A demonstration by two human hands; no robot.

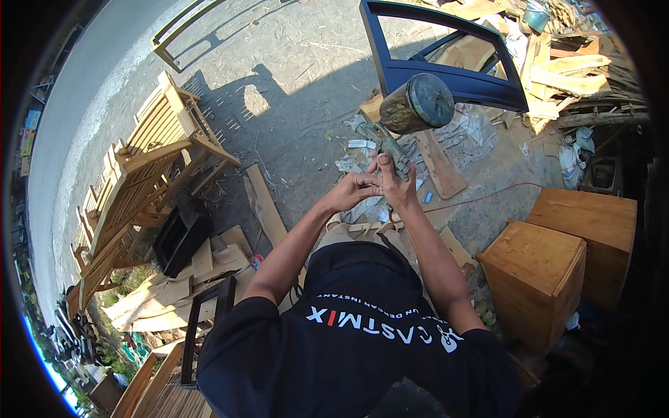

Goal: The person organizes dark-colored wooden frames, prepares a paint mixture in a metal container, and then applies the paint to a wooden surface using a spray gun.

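My right hand (398, 187) has its fingers wrapped around a stained, grey-green metal spray gun (390, 146) with a dark cylindrical cup (418, 103), at 12 o'clock from my body. My left hand (350, 193) bends in against the right; whether its fingers pinch anything, I cannot tell. From my hands, a black angular frame (446, 74) stands at 1 o'clock, boxy brown wooden cabinets (536, 258) at 4.

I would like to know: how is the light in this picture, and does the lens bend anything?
Head view: strong sunlight makes the wood pile very bright and throws dark shadows over the ground; head view: the road curves toward the black rim; head view: the spray gun, left hand and right hand look fairly clear.
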